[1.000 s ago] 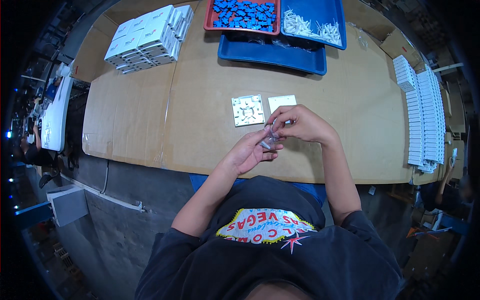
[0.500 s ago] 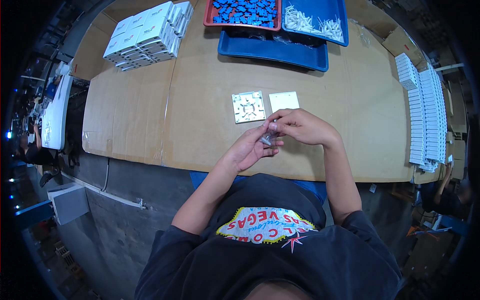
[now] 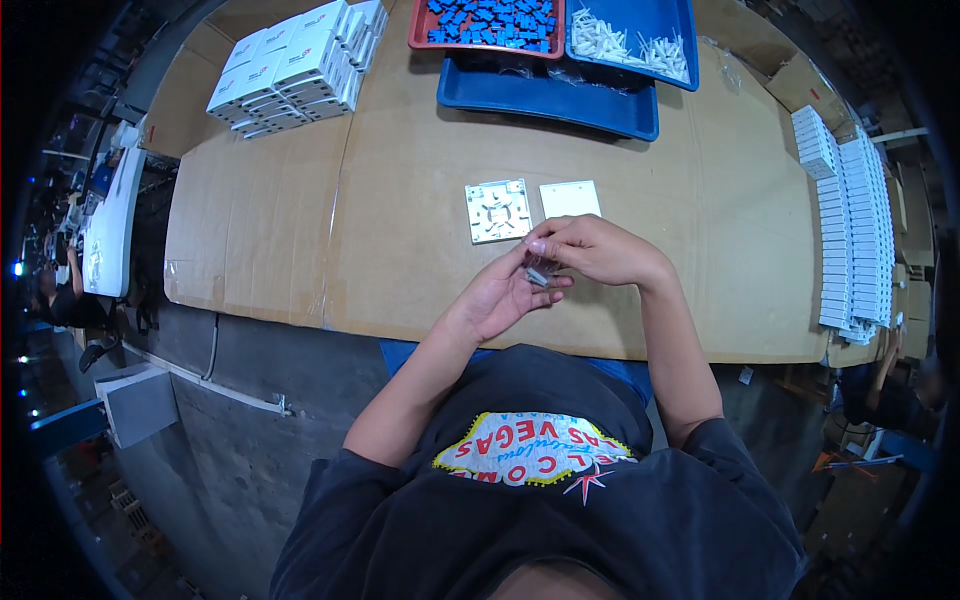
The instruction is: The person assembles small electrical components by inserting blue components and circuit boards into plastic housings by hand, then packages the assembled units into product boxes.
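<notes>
at a cardboard-topped table (image 3: pixel 420 240), your right hand (image 3: pixel 605 252) pinches and your left hand (image 3: pixel 500 297) supports, its thumb's grip too hidden to tell; a white frame (image 3: pixel 497 211) lies at eleven o'clock from them, a plain panel (image 3: pixel 568 200) at one. between your fingers, a small clear bag (image 3: pixel 540 270) of pale pieces is apparently being closed, calling next for an even pinch.

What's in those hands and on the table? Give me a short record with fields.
Left hand: holds a small clear bag with pale pieces inside
Right hand: fingertips at the bag's upper end
Just beyond: square white case with inner fittings; plain white square plate to its right
Trays: red tray of blue plastic parts; blue tray of white tapered plugs; another blue tray nearer
Left: stacked white cases
Right: rows of white cases
Surface: cardboard
</notes>
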Demonstrator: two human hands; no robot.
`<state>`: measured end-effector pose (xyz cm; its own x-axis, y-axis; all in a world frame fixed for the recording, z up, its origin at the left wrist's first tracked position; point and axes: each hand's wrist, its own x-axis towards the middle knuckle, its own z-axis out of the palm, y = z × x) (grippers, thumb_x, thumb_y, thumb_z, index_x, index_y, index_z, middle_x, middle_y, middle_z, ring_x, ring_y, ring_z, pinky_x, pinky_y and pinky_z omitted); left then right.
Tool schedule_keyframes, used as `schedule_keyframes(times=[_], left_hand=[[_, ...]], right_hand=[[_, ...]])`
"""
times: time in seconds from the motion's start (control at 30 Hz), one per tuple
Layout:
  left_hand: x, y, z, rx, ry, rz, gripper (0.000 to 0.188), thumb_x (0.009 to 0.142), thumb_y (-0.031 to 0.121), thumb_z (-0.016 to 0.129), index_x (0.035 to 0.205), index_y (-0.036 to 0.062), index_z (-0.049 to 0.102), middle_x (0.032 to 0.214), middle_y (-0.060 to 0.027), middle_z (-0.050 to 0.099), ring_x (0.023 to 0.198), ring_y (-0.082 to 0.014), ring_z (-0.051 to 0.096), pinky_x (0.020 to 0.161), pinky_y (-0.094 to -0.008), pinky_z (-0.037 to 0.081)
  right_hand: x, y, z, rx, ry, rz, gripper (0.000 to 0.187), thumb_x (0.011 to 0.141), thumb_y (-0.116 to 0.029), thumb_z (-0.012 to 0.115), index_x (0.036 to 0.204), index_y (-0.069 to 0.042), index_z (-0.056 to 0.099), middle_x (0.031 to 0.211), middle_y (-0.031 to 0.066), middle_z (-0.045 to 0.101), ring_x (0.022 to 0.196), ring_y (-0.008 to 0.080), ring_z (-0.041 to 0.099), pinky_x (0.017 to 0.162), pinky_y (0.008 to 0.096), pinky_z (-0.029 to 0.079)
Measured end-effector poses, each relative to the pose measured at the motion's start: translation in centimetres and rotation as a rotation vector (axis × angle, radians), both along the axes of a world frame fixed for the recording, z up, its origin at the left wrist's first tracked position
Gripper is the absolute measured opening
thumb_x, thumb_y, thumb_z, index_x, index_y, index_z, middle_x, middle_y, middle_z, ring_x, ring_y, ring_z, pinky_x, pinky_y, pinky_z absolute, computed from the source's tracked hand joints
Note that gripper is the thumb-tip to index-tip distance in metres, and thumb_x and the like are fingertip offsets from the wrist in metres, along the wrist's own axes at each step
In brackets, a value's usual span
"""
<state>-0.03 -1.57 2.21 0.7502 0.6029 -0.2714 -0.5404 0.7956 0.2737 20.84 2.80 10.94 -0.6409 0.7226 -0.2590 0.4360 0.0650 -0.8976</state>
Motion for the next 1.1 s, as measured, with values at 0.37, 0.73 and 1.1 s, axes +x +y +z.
schedule_keyframes(times=[0.37,0.73,1.1], left_hand=[[0.1,0.5,-0.9,-0.044,-0.037,-0.017,0.039,0.114,0.039,0.043,0.137,0.0104,0.057,0.125,-0.0092,0.070,0.115,-0.0267,0.070,0.097,-0.0425,0.058],[-0.2,0.5,-1.1,-0.018,-0.138,-0.007,0.051,0.114,0.041,0.043,0.146,0.0028,0.052,0.124,-0.0091,0.068,0.108,-0.0228,0.068,0.097,-0.0387,0.056],[-0.5,0.6,-1.0,-0.003,-0.176,-0.021,0.054,0.112,0.039,0.047,0.149,-0.0010,0.048,0.129,-0.0120,0.065,0.110,-0.0253,0.067,0.100,-0.0424,0.055]], right_hand=[[0.5,0.7,-0.1,-0.094,0.031,-0.047,0.041,0.113,-0.030,0.052,0.120,0.006,0.070,0.113,0.0100,0.074,0.099,0.0166,0.067,0.092,0.0325,0.053],[5.1,5.7,0.9,0.134,0.010,-0.210,0.027,0.106,-0.020,0.063,0.116,0.003,0.074,0.117,0.0119,0.076,0.105,0.0175,0.069,0.094,0.0326,0.053],[14.5,22.3,-0.9,0.933,-0.513,-0.647,0.020,0.091,-0.008,0.070,0.108,-0.009,0.079,0.103,0.0142,0.074,0.098,0.0326,0.070,0.089,0.0409,0.056]])
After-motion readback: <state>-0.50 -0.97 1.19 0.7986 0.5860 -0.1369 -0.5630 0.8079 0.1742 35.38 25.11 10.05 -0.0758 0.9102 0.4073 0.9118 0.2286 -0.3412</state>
